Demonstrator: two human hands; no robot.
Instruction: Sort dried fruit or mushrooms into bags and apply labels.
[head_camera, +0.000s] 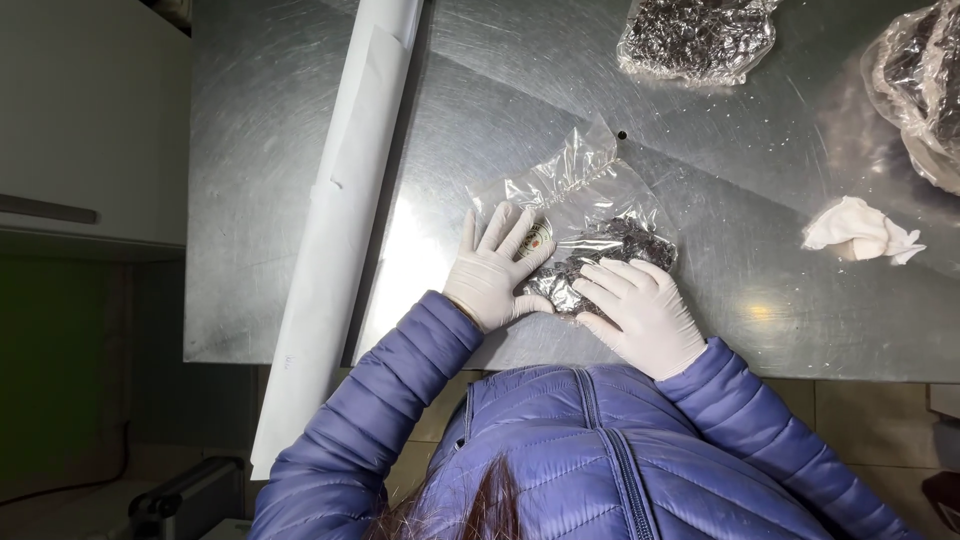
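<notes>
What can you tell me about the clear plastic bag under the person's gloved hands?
The clear plastic bag lies flat on the steel table, near its front edge. It is thin, crinkled, see-through film with a small round label near its left side. A dark, shiny, crumpled mass fills its lower part; the upper part looks empty and flattened, angled away from the person. The left hand presses on its left side over the label, the right hand on its lower right. Both hands wear white gloves.

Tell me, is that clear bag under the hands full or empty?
Partly full. The clear bag has dark crumpled stuff bunched at the end under the left hand and right hand; its far end lies flat and see-through.
</notes>
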